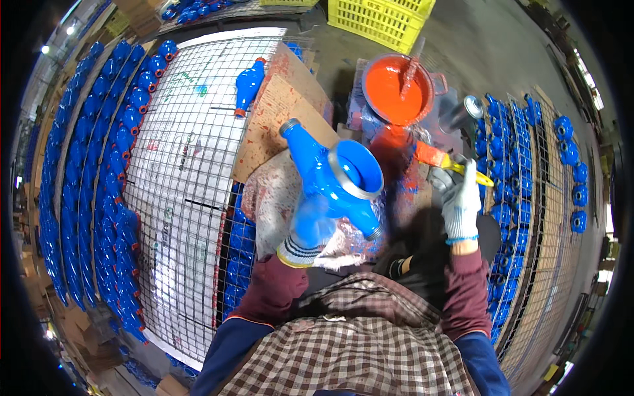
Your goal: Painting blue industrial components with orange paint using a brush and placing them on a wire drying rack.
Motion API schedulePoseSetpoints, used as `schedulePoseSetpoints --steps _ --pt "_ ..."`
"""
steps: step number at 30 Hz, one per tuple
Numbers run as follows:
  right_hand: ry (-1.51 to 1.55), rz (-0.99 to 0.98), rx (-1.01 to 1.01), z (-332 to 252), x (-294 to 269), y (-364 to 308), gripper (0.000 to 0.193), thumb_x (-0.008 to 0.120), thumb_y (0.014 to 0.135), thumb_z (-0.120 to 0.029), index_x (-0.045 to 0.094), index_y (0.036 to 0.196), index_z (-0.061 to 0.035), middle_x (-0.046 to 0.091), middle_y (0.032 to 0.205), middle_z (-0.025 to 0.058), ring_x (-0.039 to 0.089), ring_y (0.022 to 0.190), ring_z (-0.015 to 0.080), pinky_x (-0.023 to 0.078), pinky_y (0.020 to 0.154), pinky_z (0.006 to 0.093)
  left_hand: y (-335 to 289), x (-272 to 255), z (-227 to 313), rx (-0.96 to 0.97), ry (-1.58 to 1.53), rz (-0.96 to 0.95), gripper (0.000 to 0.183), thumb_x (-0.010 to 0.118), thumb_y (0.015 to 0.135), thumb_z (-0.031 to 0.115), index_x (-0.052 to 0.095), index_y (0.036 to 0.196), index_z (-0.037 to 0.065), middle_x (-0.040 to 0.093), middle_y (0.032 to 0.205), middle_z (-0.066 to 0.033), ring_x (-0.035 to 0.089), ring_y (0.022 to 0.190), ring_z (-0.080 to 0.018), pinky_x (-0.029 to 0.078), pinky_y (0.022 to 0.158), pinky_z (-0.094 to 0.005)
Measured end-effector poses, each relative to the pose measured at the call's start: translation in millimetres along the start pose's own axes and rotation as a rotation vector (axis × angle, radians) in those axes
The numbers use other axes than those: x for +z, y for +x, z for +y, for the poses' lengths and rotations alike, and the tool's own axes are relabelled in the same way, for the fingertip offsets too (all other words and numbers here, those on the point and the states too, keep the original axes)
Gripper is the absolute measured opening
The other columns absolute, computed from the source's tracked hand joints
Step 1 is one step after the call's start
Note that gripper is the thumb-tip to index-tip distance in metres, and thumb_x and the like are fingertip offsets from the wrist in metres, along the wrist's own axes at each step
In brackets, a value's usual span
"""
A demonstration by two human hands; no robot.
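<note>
Pipe fitting (323,171): sitting up against the gloved left hand (313,223), mostly above and beyond it, and lying left of the paintbrush (449,162), not touching its orange-red bristles (429,154). Gleaming glossy bright blue, bulging through the middle, and showing a wide round mouth ringed by a silvery rim (339,175). Tapering outward into two threaded ends, one pointing to the upper left, the other to the lower right. Grasping the pipe fitting from its near side with the left hand, blurring too much there for separate fingers to be told. Gripping the yellow brush handle (484,179) in the white-gloved right hand (460,198), fingers curling closed around it, and aiming the bristles leftward. Holding the paintbrush on the near side of a round pot (365,90) of orange-red paint (388,86), with a paint-coated stick (409,74) leaning in it.
</note>
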State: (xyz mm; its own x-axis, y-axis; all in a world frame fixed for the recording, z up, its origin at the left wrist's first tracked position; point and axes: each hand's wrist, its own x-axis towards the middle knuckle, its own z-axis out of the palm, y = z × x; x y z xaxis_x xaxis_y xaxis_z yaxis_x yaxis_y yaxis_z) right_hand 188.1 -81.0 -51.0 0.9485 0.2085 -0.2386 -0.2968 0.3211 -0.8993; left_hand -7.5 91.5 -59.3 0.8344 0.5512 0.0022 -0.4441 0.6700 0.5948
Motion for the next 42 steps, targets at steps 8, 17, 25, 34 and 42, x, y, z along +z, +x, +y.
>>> schedulePoseSetpoints --steps 8,17,25,34,42 --pt "-0.542 -0.246 -0.526 -75.5 25.7 -87.0 0.016 0.073 0.082 -0.006 0.067 0.096 -0.0019 0.068 0.091 0.005 0.063 0.076 0.0113 0.051 0.073 0.0243 -18.9 30.4 -12.8 0.697 1.24 -0.438 0.083 0.09 0.059 0.024 0.047 0.127 0.007 0.052 0.126 -0.0173 0.055 0.114 -0.0373 0.048 0.096 -0.0459" --pt "-0.723 -0.219 -0.576 -92.1 14.1 -108.2 0.017 0.077 0.082 -0.015 0.068 0.089 -0.0021 0.066 0.074 0.0037 0.061 0.066 0.0079 0.049 0.062 0.0224 -35.4 50.8 -31.4 0.826 1.36 -0.528 0.073 0.087 0.052 0.016 0.054 0.118 0.01 0.052 0.122 -0.0183 0.056 0.109 -0.0407 0.051 0.09 -0.0484" --pt "-0.884 -0.483 -1.102 -97.3 -2.9 -136.6 0.022 0.078 0.07 0.002 0.066 0.089 -0.0008 0.063 0.068 0.0089 0.062 0.06 0.0202 0.049 0.055 0.0302 -39.2 56.4 -38.8 0.283 0.982 -0.121 0.089 0.09 0.051 0.013 0.043 0.126 0.008 0.05 0.121 -0.0107 0.057 0.108 -0.0274 0.049 0.093 -0.0398" --pt "-0.725 -0.855 -1.134 -93.6 -20.9 -117.3 0.026 0.079 0.073 -0.015 0.06 0.089 -0.0061 0.06 0.077 0.0106 0.058 0.065 0.0272 0.048 0.062 0.0383 -35.8 55.0 -32.5 -0.317 -0.234 -0.027 0.077 0.073 0.077 0.031 0.037 0.138 0.003 0.055 0.124 -0.0127 0.059 0.111 -0.0283 0.051 0.095 -0.0428" --pt "-0.506 -0.562 -0.935 -75.1 -31.6 -99.6 0.027 0.078 0.072 -0.013 0.058 0.09 -0.0078 0.062 0.09 0.013 0.06 0.079 0.0249 0.049 0.071 0.0354 -35.4 47.5 -30.9 -0.688 -0.755 -0.301 0.102 0.06 0.077 0.07 0.029 0.141 -0.003 0.053 0.119 -0.0284 0.064 0.095 -0.0381 0.061 0.074 -0.0458"
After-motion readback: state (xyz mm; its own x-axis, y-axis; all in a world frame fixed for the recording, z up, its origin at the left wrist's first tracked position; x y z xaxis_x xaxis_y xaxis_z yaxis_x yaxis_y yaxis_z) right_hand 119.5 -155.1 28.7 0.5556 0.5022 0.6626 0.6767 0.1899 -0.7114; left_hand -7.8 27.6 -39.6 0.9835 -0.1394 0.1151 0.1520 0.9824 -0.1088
